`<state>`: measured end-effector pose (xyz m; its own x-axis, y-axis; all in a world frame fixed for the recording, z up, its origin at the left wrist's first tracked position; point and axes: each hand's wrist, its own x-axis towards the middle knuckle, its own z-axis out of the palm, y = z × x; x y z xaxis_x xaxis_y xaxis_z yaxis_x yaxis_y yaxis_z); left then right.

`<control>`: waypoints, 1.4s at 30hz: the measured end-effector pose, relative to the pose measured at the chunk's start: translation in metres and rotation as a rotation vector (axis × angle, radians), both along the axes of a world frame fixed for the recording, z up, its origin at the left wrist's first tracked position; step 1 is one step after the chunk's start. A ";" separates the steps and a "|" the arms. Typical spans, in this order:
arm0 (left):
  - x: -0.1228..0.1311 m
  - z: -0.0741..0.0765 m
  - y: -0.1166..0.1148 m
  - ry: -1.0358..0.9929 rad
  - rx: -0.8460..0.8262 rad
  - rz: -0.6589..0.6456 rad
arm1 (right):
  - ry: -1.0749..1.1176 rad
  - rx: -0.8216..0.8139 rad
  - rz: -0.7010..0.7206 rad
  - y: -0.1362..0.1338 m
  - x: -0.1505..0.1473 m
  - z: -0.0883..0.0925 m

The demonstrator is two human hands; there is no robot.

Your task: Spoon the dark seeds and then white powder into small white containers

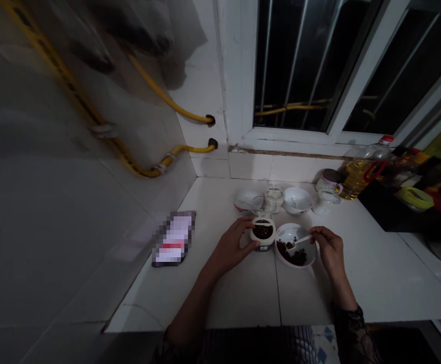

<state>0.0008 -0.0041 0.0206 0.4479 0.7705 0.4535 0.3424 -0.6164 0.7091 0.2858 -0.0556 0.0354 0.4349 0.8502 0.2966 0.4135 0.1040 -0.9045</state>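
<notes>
Here | left grip [235, 243]: half-curled round jar [264, 242] | right grip [330, 247]: pinched onto spoon [300, 241] over bowl [289, 231]

No lettering can be read. The dark marks [24, 19] along the yellow pipe [95, 117] on the left are blurred, the phone-like slab [174, 239] at the left of the bench [372, 275] is pixelated, and the label [263, 248] on the near side of the jar [266, 241] is too small.

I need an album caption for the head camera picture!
Left hand grips a small jar; right hand holds a white spoon over a bowl.
</notes>
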 end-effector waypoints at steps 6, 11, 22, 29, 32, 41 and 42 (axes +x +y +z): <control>0.000 -0.001 0.000 0.007 -0.020 0.011 | 0.193 -0.039 -0.009 -0.001 -0.005 0.007; 0.000 0.001 -0.001 0.011 -0.028 0.017 | 0.238 -0.050 -0.005 0.000 -0.004 0.009; 0.001 0.001 0.000 0.007 0.000 0.015 | 0.225 -0.027 0.012 0.001 -0.002 0.005; 0.001 0.001 -0.001 0.001 0.005 0.015 | 0.212 0.036 -0.017 0.008 -0.012 0.018; 0.001 0.001 -0.001 0.001 -0.002 0.016 | 0.126 0.105 -0.001 0.012 -0.026 0.026; 0.002 0.002 0.000 -0.028 -0.021 -0.009 | -0.686 0.539 0.230 0.007 -0.061 0.030; 0.002 0.002 0.000 -0.031 -0.023 -0.007 | -0.731 0.569 0.226 0.005 -0.060 0.030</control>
